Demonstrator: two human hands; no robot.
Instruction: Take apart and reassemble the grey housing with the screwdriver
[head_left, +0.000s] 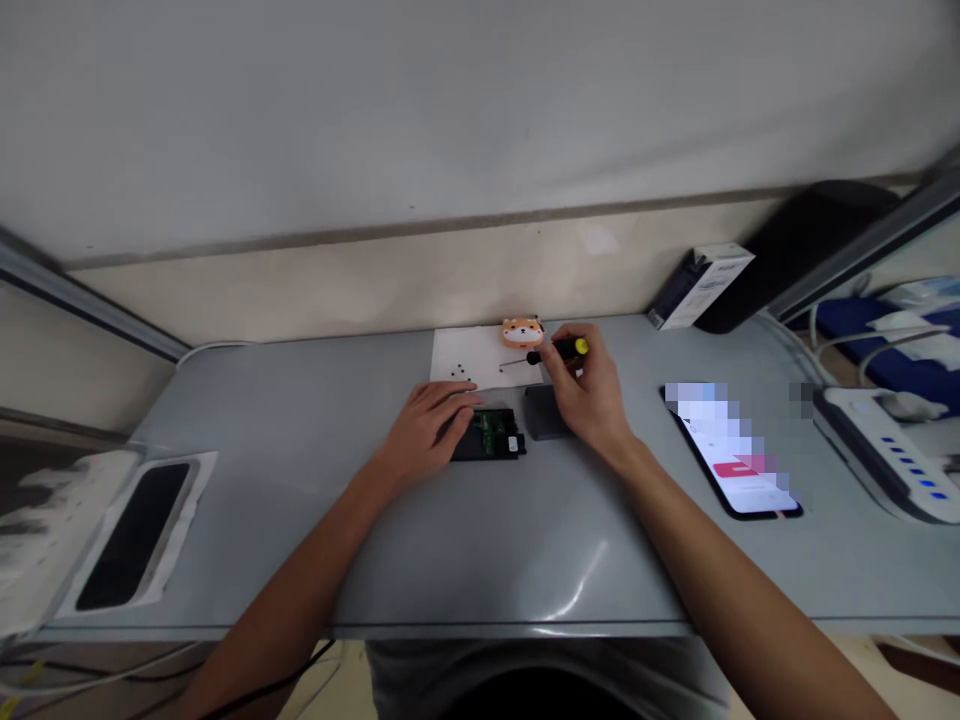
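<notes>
Circuit board (486, 432): here it is, just below the middle of the frame, lying bare in its dark casing (480, 457); components face up, so a slipping metal tip could scratch them.
Screws (460, 374): a scatter of tiny dark ones on the white paper (469, 345), right above the left fingers; one brush of those fingertips, or a tug on the sheet, and they could roll off and get lost.
Screwdriver (559, 352): shaft aimed left, tip over the paper, a dark speck beside it; if that's a screw, a jolt might flick it away.
Cover (541, 415): just right of the board, partly hidden by the right hand; a sagging wrist could shove it into the board.
Left hand (431, 425): fingers loosely stretched, no tight grip to see, thumb over the casing's left end; pressing hard might skid the casing along the smooth surface (300, 500).
Right hand (589, 390): curled snugly round the screwdriver's handle, yellow end poking out.
Orange pouch (523, 332): on the paper's upper right, close to the right fingers; whether they touch, I can't tell. A bump there could shift the sheet.
Phone (739, 460): lit, right side of the frame, well apart from the screws.
</notes>
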